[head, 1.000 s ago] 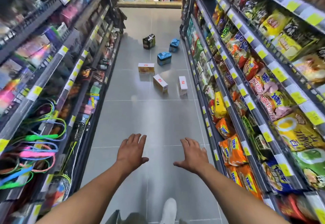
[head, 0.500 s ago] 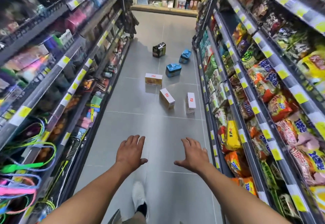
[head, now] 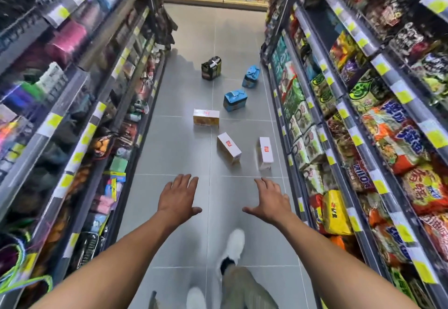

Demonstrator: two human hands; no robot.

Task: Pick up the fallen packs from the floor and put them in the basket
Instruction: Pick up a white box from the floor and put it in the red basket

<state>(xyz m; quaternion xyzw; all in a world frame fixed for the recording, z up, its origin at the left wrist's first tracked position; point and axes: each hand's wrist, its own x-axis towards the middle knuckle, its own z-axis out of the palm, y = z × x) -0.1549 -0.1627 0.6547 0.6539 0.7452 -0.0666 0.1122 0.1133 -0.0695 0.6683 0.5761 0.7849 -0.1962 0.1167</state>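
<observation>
- Hands are bare and free: the left hand (head: 178,198) and the right hand (head: 270,202) hang palm-down over the grey tiled floor (head: 184,153), fingers spread, holding nothing.
- Six fallen packs lie ahead in the aisle, well apart from both hands.
- Nearest are the slanted white cardboard box with a red label (head: 229,148) and its twin white box beside the right shelving (head: 266,153).
- Behind them sit a yellow-and-white carton (head: 206,118), a near blue carry pack (head: 235,100), a far blue carry pack (head: 251,76) and a dark green-and-black pack (head: 211,68).
- No basket shows from where I stand; I'd find it before filling both arms.
- By my reckoning the step is the walk-up: close on the two white boxes, crouch low, and grip each across its narrow sides.
- Elbows should stay clear of the crowded snack shelves (head: 364,160).
</observation>
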